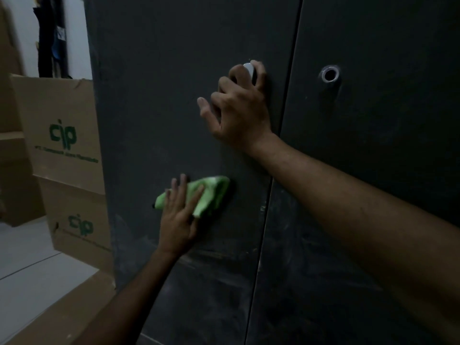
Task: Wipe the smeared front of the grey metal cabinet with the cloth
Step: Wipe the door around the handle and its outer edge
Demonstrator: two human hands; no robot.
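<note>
The dark grey metal cabinet (161, 95) fills most of the view, with two doors and a vertical seam between them. Pale smears show on its lower half. My left hand (178, 220) presses a folded green cloth (211, 195) flat against the left door, fingers straight. My right hand (239, 105) is higher up, its fingers curled round the round silver knob (249, 69) of the left door near the seam.
The right door has a round keyhole or empty knob hole (330, 74). Stacked cardboard boxes (64, 135) with green "cip" print stand to the left of the cabinet. Pale floor tiles (25, 257) lie at lower left. Dark clothing hangs at the upper left.
</note>
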